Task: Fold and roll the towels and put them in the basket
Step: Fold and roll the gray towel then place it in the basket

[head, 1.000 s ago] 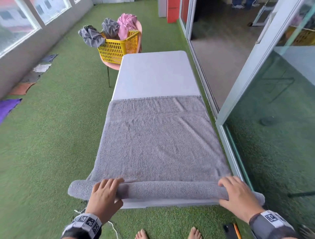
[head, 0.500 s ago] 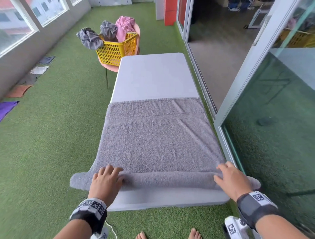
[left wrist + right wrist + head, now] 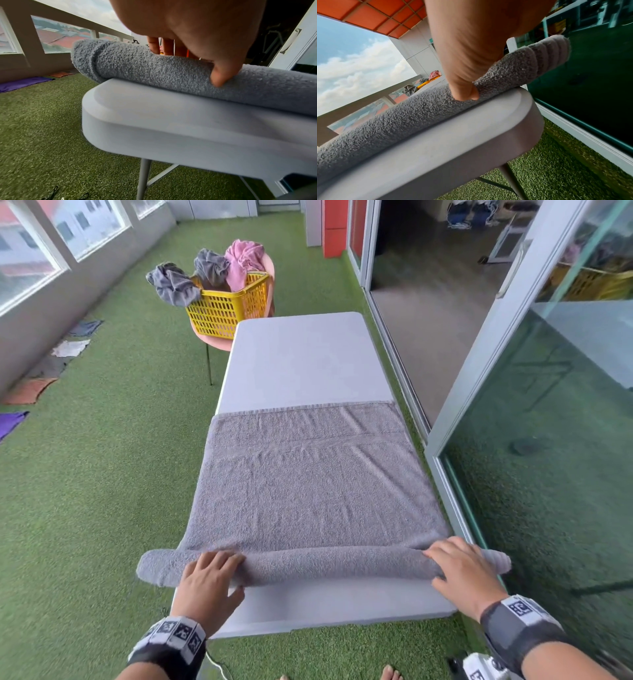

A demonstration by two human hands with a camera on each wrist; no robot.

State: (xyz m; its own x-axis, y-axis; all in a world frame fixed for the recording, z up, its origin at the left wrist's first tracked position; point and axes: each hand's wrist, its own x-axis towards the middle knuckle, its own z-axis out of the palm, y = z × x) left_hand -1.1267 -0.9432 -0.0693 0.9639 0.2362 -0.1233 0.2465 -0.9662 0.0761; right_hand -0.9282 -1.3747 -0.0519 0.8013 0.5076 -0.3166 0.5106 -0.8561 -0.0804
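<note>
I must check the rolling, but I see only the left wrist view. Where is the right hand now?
Observer: The right hand grips the rolled part of the grey towel near its right end.
Operator: How much is not yet rolled?
Observer: Most of it lies flat on the table.
Operator: And where is the basket?
Observer: The yellow basket stands on a pink chair beyond the table's far left corner.

The towel [image 3: 308, 491] is nubbly grey terry cloth; the surface [image 3: 308, 361] beneath it is smooth matt plastic on metal legs [image 3: 144, 178].
</note>
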